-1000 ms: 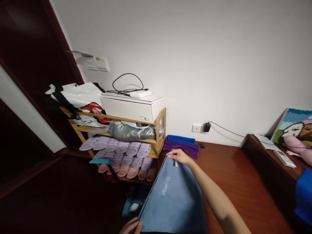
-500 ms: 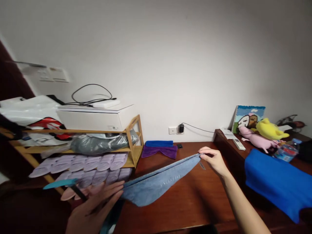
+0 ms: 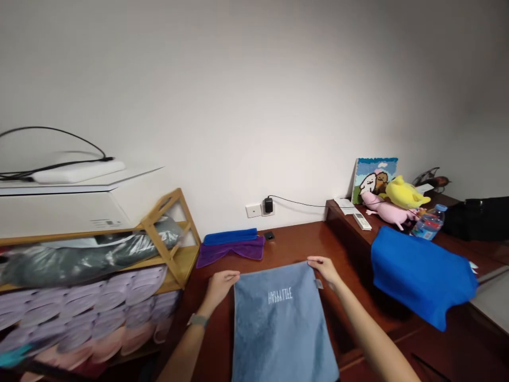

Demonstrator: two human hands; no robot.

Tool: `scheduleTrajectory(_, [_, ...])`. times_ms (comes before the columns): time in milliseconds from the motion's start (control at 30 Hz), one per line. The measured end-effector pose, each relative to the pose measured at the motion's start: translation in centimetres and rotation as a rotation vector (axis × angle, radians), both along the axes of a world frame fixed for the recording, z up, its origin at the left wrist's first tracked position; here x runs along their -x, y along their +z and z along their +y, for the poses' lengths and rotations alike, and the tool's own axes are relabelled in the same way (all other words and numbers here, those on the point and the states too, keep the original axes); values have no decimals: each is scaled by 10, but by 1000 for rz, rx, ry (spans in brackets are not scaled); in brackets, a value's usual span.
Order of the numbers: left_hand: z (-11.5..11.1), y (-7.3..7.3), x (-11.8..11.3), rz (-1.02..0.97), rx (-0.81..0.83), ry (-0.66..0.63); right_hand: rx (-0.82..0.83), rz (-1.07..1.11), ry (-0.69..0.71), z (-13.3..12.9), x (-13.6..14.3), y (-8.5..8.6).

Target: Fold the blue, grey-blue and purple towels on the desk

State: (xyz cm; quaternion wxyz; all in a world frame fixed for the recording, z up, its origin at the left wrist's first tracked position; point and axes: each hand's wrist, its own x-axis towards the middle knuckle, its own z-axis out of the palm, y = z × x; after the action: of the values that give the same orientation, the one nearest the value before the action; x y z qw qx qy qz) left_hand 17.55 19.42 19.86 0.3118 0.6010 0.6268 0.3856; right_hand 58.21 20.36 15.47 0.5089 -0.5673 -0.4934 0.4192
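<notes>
A grey-blue towel (image 3: 278, 334) lies spread over the brown wooden tabletop, its white "HAPPY LIFE" lettering upside down to me. My left hand (image 3: 221, 286) pinches the towel's far left corner between thumb and fingers. At the far right corner, beside a small tag, my right hand (image 3: 324, 269) pinches the cloth the same way. The far edge runs fairly straight between both hands. The towel's near end passes out of the bottom of the view. Behind it lie a purple cloth (image 3: 234, 250) and a folded blue cloth (image 3: 230, 236) near the wall.
On the left stands a wooden rack (image 3: 186, 260) with slippers (image 3: 131, 289) and a white box (image 3: 71, 207). To the right, a raised ledge carries a blue cloth (image 3: 421, 276), plush toys (image 3: 392, 209), a bottle (image 3: 431, 223) and a remote (image 3: 362, 221). A charger (image 3: 268, 205) is plugged into the wall.
The towel has gone from hanging slanted and bunched between my hands to spread flat on the table. My left hand has moved right and farther away. The view has turned right.
</notes>
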Motion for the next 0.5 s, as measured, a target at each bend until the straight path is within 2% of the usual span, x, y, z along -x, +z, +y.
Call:
scheduleTrajectory(100, [28,-43,-14,62,19,11,48,-70,-31,29,12,-41])
scheduleTrajectory(200, [48,-74,-14,137,10,23,61,-168,-62,55,17,-67])
scheduleTrajectory(367, [70,-114,-9,257,-69,34,24,-327,-68,82,18,-94])
scheduleTrajectory(500, [81,-138,-7,323,-162,21,-22,-433,-49,92,22,-108])
